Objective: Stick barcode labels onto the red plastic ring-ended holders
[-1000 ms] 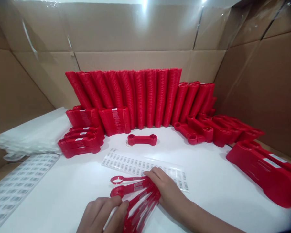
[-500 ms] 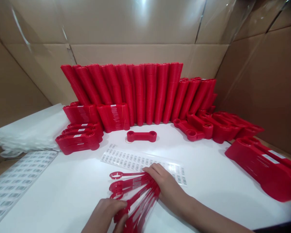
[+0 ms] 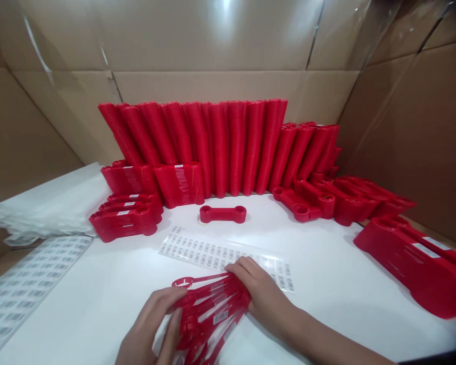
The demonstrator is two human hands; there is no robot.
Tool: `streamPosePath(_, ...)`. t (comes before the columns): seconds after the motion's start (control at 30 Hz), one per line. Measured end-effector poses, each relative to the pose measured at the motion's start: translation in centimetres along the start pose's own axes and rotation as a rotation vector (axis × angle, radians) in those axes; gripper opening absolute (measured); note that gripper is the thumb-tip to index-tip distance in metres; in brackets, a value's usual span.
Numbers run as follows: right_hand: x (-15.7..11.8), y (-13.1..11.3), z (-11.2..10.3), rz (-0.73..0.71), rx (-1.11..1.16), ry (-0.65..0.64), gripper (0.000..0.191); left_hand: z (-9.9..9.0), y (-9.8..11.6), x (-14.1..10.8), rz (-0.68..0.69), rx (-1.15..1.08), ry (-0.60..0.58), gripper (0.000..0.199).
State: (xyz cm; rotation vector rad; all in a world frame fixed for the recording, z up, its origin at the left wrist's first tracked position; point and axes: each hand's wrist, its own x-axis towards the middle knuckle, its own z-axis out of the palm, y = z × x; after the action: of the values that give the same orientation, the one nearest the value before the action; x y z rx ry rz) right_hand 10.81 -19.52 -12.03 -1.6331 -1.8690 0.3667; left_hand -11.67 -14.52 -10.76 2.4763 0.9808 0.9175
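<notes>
My right hand point(image 3: 256, 284) is closed around one end of a bunch of flat red plastic strips with ring ends point(image 3: 209, 306). They spread out like a fan to the left and toward me. White barcode labels point(image 3: 220, 318) show on some of them. At the fan's left ends is my left hand point(image 3: 152, 324), its thumb and fingers gripping the ring ends. The lower part of the bunch runs out of view at the bottom edge. Just beyond my right hand a clear sheet of barcode stickers point(image 3: 209, 252) lies on the white table point(image 3: 117, 284), partly covered by that hand.
A short red stack point(image 3: 223, 214) lies beyond the sticker sheet. Tall red stacks point(image 3: 220, 147) lean against the cardboard wall point(image 3: 213, 83). Labelled red bundles stand left point(image 3: 123, 223) and right point(image 3: 410, 263). White plastic bags point(image 3: 53, 203) and another sticker sheet point(image 3: 34, 289) are at left.
My left hand has moved up and slightly left along the ring ends. The strips lie closer together there, and a barcode label shows more plainly. My right hand keeps its hold.
</notes>
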Motion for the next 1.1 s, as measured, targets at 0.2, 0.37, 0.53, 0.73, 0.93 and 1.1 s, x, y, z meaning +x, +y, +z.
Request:
streamPosePath(0.2, 0.0, 0.2, 0.1, -0.016, -0.031, -0.007, 0.036, -1.0, -0.1, 1.3, -0.079, -0.005, -0.097, 0.021)
streamPosePath(0.37, 0.0, 0.0, -0.1, -0.019, -0.029, -0.017, 0.039, -0.5, 0.9, 1.5, -0.207, -0.029, -0.018, 0.021)
streamPosePath(0.53, 0.0, 0.0, -0.1, -0.013, -0.016, -0.028, 0.041, 0.1, 0.9, 1.5, -0.224, 0.001, 0.055, 0.022)
streamPosePath(0.73, 0.0, 0.1, 0.0, -0.015, -0.023, -0.037, 0.04, 0.5, 0.4, 1.5, -0.096, 0.146, 0.115, 0.021)
streamPosePath(0.93, 0.1, 0.0, -0.1, -0.014, -0.031, -0.039, 0.04, 0.7, 0.6, 1.5, -0.103, 0.163, 0.119, 0.02)
streamPosePath(1.1, 0.1, -0.1, -0.1, 0.009, -0.022, -0.049, 0.039, 0.2, 0.9, 1.2, -0.088, 0.111, 0.055, 0.018)
